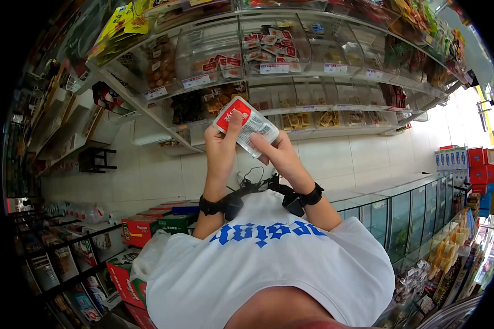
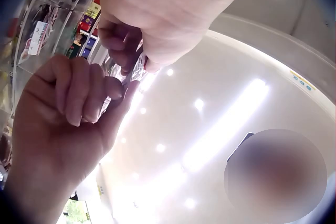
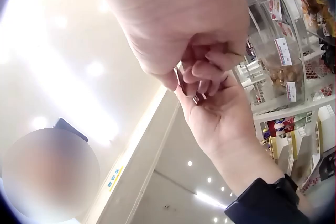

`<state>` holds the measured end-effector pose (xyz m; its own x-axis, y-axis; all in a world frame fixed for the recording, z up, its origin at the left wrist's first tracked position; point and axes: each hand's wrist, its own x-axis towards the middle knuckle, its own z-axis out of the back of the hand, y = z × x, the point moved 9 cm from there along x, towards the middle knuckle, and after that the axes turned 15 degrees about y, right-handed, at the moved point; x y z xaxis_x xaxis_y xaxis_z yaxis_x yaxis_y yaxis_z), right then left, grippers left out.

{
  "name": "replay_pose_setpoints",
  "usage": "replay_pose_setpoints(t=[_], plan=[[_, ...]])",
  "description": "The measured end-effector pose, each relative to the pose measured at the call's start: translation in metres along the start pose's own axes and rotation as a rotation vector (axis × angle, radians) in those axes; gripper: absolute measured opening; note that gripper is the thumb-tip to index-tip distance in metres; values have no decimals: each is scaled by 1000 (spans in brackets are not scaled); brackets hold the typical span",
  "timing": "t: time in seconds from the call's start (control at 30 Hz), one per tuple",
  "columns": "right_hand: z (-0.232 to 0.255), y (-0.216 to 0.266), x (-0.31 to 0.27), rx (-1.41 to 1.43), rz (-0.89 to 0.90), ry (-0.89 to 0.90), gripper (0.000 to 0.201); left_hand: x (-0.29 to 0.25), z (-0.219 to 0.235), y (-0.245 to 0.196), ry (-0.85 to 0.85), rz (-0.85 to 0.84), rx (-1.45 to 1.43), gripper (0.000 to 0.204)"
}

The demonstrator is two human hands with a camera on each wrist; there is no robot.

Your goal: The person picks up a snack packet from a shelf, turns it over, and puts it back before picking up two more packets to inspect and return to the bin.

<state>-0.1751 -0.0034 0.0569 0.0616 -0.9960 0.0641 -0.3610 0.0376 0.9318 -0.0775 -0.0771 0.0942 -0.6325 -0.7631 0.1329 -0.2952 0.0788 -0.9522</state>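
A small, flat, sealed plastic packet, red at one end and clear with dark print at the other, is held tilted in front of the chest in the head view. My left hand grips its left side, the thumb lying over the red part. From the lower right, my right hand pinches the printed end between thumb and fingers. Seen from below in the left wrist view, the fingers of the right hand curl beneath the packet. In the right wrist view its thin edge shows between both hands.
Ahead stands a tiered shelf with clear bins of small wrapped snacks and price labels. Glass display cases run along the right. Red and green cartons are stacked at lower left, beside a black rack. Pale floor tiles lie between.
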Motion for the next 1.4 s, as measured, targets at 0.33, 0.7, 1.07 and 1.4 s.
replay_pose_setpoints(t=[0.33,0.7,1.07,1.4], plan=[[-15,-7,0,-95,-88,142,32,0,19,7,-95,-29,3,38],[10,2,-2,-203,-53,53,30,-1,16,4,-49,144,120,44],[26,5,-6,-256,-12,34,40,8,9,25,190,231,201,34],[47,19,-7,-205,116,-163,35,0,-21,19,451,228,253,24]])
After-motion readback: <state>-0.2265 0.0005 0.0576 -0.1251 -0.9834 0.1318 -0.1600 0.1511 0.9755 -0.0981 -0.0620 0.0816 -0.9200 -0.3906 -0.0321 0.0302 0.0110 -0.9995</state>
